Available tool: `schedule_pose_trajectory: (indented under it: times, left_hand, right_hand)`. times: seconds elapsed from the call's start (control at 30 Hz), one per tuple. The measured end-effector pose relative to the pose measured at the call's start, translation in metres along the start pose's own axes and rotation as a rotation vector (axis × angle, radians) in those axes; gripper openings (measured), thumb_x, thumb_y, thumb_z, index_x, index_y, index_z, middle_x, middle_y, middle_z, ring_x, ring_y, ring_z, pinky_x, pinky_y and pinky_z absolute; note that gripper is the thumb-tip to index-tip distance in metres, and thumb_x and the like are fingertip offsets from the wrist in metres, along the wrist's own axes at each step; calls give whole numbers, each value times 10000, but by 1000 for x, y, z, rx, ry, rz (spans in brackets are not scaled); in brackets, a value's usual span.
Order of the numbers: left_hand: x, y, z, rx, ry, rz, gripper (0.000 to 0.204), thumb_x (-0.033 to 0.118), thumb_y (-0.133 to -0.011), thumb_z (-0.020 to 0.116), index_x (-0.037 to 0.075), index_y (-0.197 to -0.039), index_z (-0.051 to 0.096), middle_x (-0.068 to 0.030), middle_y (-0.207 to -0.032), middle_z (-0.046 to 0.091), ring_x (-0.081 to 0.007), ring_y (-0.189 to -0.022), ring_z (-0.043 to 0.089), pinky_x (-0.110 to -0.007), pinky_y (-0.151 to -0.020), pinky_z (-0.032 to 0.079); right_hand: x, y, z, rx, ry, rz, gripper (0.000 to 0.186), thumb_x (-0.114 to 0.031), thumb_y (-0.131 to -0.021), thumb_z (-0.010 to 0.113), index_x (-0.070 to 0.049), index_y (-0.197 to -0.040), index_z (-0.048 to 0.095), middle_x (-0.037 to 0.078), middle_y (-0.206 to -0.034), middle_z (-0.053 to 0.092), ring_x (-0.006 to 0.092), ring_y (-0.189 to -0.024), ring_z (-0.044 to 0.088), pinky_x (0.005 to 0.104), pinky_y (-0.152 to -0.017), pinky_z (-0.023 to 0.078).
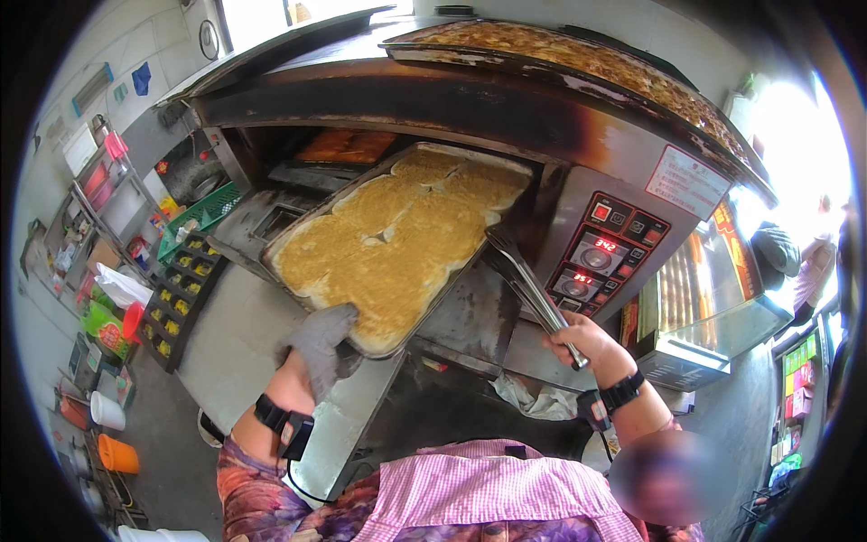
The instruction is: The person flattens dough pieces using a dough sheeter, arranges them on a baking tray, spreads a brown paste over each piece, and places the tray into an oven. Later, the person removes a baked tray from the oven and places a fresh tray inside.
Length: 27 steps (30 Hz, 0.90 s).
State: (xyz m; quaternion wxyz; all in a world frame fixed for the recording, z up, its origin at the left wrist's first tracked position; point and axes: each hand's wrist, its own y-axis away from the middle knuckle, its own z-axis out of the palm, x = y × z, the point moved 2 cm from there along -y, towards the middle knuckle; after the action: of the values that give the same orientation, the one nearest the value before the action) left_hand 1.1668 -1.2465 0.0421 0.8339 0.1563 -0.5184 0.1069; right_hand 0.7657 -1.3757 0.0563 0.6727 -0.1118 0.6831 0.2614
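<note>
A large baking tray (368, 346) slants out of the oven's mouth, filled with a flat golden-brown layer of baked dough (370, 239) with pale edges. My left hand (323, 348), in a grey glove, is closed on the tray's near edge. My right hand (587, 343) grips a pair of metal tongs (537, 294) by the handle end. The tips of the tongs lie against the tray's right rim, by the oven opening. Deeper in the oven sits another tray with reddish-brown food (346, 145).
The oven's control panel (601, 257) with red lit displays stands right of the opening. On top of the oven rests a long tray of browned food (578, 68). A dark mould pan (187, 303) and a green crate (203, 212) are at left, a glass display case (713, 316) at right.
</note>
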Motion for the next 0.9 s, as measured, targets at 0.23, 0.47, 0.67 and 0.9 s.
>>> schedule_pose_trajectory:
  times: [0.23,0.47,0.67,0.9]
  left_hand:
    - [-5,-59,96,-397,-148,111,378,181,-916,615,18,-1246,528,-107,-1070,629,-229,-918,618,-350,-798,540]
    - [35,-101,212,-62,-322,-97,363,334,-892,637,101,-1160,562,-84,-1026,608,-241,-820,578,-397,-675,508]
    - [38,-166,283,-68,-833,206,399,420,-916,556,75,-1103,625,-122,-1010,645,-233,-829,604,-367,-700,493]
    - [49,-174,299,-139,-2005,698,366,371,-933,532,92,-1153,621,-83,-1132,636,-215,-910,593,-305,-837,479]
  right_hand:
    - [49,68,-62,-14,-6,-6,377,-26,-730,609,30,-1094,525,95,-780,612,131,-484,503,269,-438,411]
    - [89,140,-110,113,-161,-6,302,-6,-721,596,32,-1014,538,92,-771,615,134,-496,515,267,-439,414]
    - [133,188,-148,319,-202,-14,272,-9,-753,621,3,-1018,558,82,-752,610,134,-510,519,264,-450,402]
    - [176,180,-176,439,-336,32,291,6,-744,617,-15,-1013,507,99,-762,619,131,-512,512,273,-431,409]
